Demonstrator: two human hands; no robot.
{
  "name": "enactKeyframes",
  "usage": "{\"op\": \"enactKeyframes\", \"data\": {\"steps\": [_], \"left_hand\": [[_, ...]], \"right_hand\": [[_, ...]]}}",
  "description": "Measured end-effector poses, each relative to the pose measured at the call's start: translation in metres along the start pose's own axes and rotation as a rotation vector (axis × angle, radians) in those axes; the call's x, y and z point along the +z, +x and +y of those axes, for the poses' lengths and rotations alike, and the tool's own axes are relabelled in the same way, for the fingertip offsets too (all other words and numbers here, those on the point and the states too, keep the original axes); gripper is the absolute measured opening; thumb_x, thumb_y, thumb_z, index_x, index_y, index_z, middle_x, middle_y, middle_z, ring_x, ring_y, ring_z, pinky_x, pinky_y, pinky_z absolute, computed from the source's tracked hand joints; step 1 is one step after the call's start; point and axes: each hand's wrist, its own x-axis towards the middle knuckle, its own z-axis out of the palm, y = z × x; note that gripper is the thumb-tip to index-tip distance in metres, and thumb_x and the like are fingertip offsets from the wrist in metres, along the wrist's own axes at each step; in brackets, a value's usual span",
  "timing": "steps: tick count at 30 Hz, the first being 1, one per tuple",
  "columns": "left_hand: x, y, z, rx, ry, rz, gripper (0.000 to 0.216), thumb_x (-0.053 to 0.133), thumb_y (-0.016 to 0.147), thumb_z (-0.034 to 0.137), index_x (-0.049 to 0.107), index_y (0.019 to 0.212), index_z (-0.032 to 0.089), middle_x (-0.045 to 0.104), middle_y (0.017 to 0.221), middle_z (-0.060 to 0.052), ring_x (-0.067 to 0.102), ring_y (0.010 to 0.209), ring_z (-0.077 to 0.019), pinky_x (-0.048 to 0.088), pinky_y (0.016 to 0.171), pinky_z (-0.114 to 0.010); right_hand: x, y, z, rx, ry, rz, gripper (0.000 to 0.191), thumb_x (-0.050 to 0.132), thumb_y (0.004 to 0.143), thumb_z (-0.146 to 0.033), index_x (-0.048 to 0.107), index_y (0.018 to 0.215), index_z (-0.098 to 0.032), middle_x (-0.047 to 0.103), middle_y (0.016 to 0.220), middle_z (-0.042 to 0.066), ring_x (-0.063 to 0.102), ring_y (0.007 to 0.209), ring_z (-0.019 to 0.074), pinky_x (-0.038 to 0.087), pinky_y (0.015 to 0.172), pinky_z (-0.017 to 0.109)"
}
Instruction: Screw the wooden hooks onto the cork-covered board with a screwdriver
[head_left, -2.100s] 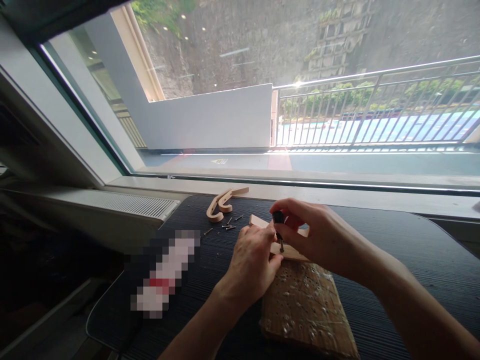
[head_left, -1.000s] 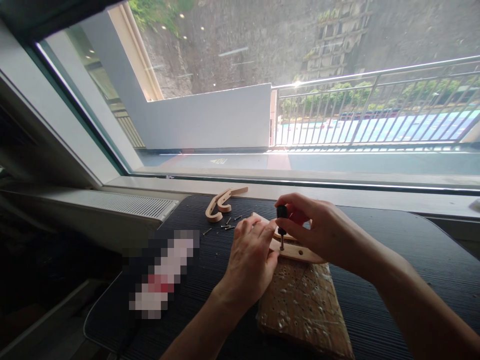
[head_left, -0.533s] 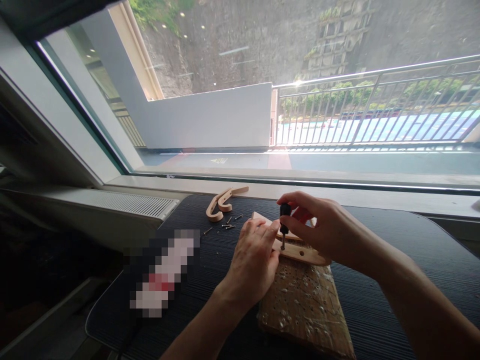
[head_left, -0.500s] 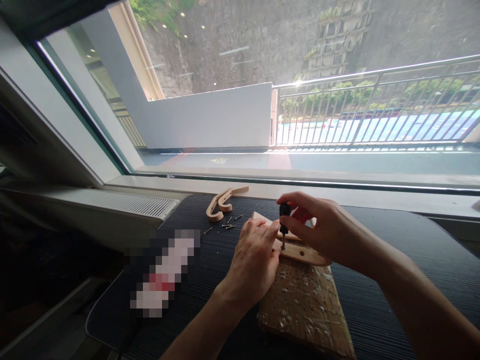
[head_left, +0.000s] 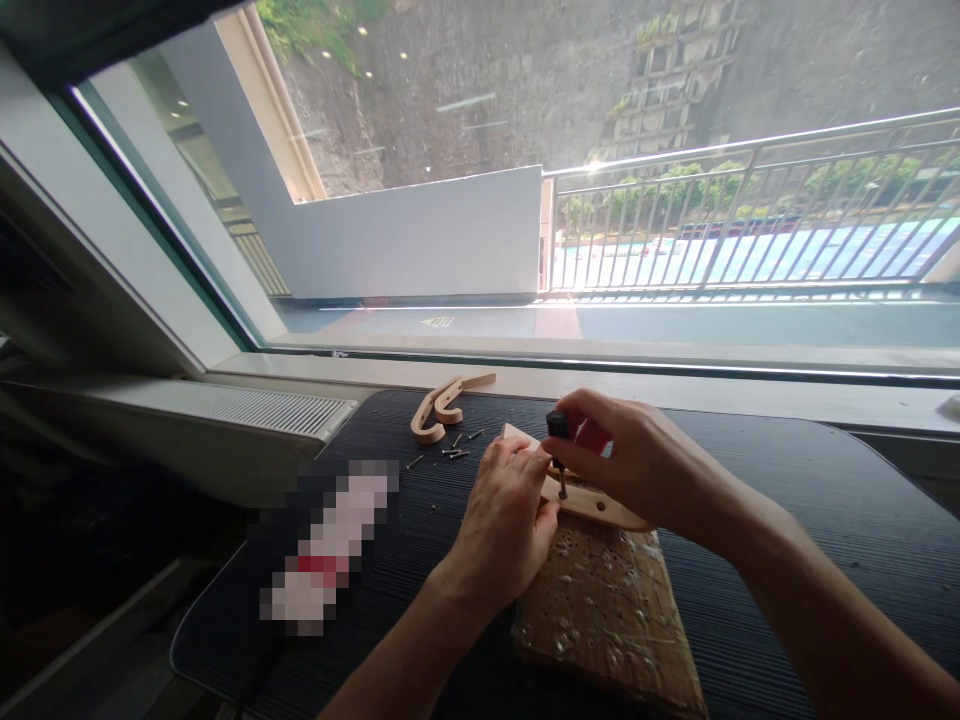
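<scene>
Bright light comes through a big window, and under it stands a black table (head_left: 795, 480) with fine lines on it. On the table, a brown block (head_left: 607, 610) lies with shiny clear wrap and many little holes on its top. One wooden strip (head_left: 591, 507) lies across the far part of this block. It runs from side to side, its right end a bit closer to the person. The left hand (head_left: 504, 505) holds its left end, thumb on the near side and fingers on the far side. The right hand (head_left: 626, 445) is above it, with thumb and fingers closed around a small black screwdriver (head_left: 557, 425). The screwdriver stands nearly straight up, top leaning left, and its tip points down just beside the left thumb. Whether the tip sits on a screw is too small to tell. The strip is pale, flat and smooth, with a dark round hole right of the tip. Off to the left lie two wooden hooks (head_left: 428, 410) and some loose screws (head_left: 455, 454).
</scene>
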Motion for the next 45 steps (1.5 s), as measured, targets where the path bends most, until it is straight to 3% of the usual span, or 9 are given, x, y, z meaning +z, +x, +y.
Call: {"op": "enactKeyframes", "data": {"steps": [9,18,25,30,38,45], "left_hand": [[-0.001,-0.0001,-0.0009,0.005,-0.013,-0.006,0.044,0.057,0.073,0.005,0.05,0.115,0.02,0.055,0.116,-0.006,0.04,0.116,-0.0236,0.034,0.105,-0.042],[-0.0014,0.0003,0.0017,-0.006,-0.004,-0.013,0.038,0.058,0.073,0.005,0.052,0.107,0.021,0.055,0.115,-0.004,0.042,0.114,-0.0227,0.034,0.105,-0.041],[-0.0007,-0.001,0.0,0.005,-0.011,-0.018,0.046,0.057,0.073,0.005,0.049,0.115,0.022,0.055,0.115,-0.005,0.042,0.115,-0.0239,0.035,0.104,-0.044],[-0.0023,-0.0013,-0.0001,0.003,-0.019,-0.023,0.048,0.056,0.073,0.005,0.048,0.118,0.023,0.055,0.113,-0.005,0.042,0.115,-0.0251,0.035,0.103,-0.046],[-0.001,0.0003,0.002,0.006,-0.018,0.01,0.039,0.058,0.072,0.004,0.052,0.106,0.022,0.055,0.113,-0.005,0.043,0.114,-0.0242,0.037,0.102,-0.046],[-0.0006,-0.0004,0.0009,0.002,-0.019,-0.008,0.044,0.057,0.074,0.005,0.05,0.113,0.022,0.054,0.116,-0.006,0.042,0.116,-0.024,0.035,0.104,-0.045]], "right_hand": [[-0.0018,-0.0022,0.0017,-0.048,0.107,-0.001,0.022,0.054,0.086,-0.031,0.059,0.107,-0.028,0.064,0.074,-0.003,0.058,0.064,0.0101,0.042,0.061,0.022],[0.0008,0.0012,0.0013,-0.025,0.01,0.054,0.012,0.059,0.082,-0.031,0.057,0.09,-0.022,0.063,0.071,-0.003,0.054,0.061,0.0114,0.038,0.056,0.023],[-0.002,-0.0026,0.0047,-0.008,0.03,0.022,0.029,0.055,0.084,-0.03,0.055,0.113,-0.029,0.062,0.067,-0.005,0.055,0.056,0.0109,0.04,0.053,0.022],[-0.0034,-0.0034,0.0051,-0.056,0.057,0.025,0.025,0.052,0.086,-0.026,0.059,0.11,-0.027,0.067,0.077,-0.002,0.058,0.061,0.01,0.042,0.057,0.021],[-0.0016,-0.0004,0.0012,-0.065,-0.01,0.053,0.017,0.055,0.084,-0.031,0.061,0.097,-0.022,0.066,0.076,0.0,0.057,0.062,0.0125,0.04,0.056,0.024],[-0.0039,-0.0027,-0.0021,-0.057,0.023,0.024,0.026,0.056,0.084,-0.031,0.059,0.109,-0.025,0.066,0.076,0.0,0.059,0.062,0.0123,0.042,0.058,0.024]]}}
